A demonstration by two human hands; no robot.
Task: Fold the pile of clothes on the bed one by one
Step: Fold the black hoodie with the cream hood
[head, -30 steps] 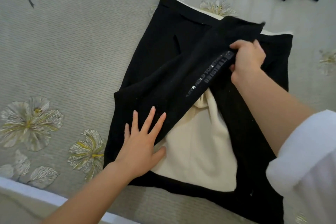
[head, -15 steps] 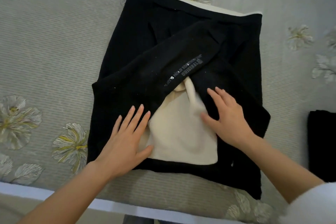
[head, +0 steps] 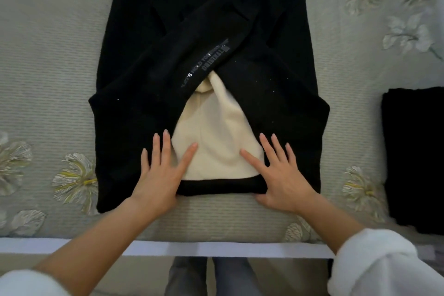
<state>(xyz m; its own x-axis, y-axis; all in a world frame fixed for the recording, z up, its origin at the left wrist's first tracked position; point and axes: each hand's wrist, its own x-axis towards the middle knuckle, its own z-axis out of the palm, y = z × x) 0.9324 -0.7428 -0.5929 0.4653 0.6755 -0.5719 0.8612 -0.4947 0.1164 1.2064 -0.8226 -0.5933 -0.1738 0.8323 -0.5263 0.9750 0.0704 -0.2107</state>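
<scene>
A black sweatshirt [head: 134,108] with a cream lining lies flat on the bed, its two sleeves crossed over the middle; one sleeve bears grey lettering. A cream triangle [head: 216,146] of lining shows below the crossing. My left hand [head: 161,175] rests flat on the near hem, fingers straight and spread, thumb under the edge out of sight. My right hand [head: 281,175] lies flat on the hem's right side, thumb at the edge near the bedsheet.
The grey bedsheet [head: 48,55] with pale flower prints covers the bed. A folded black garment [head: 413,156] sits at the right. The bed's white edge [head: 216,249] runs along the near side, with my legs below it.
My right hand let go of the lettered sleeve, which now lies across the other. Both hands slid down to the near hem. The view shifted closer over the sweatshirt.
</scene>
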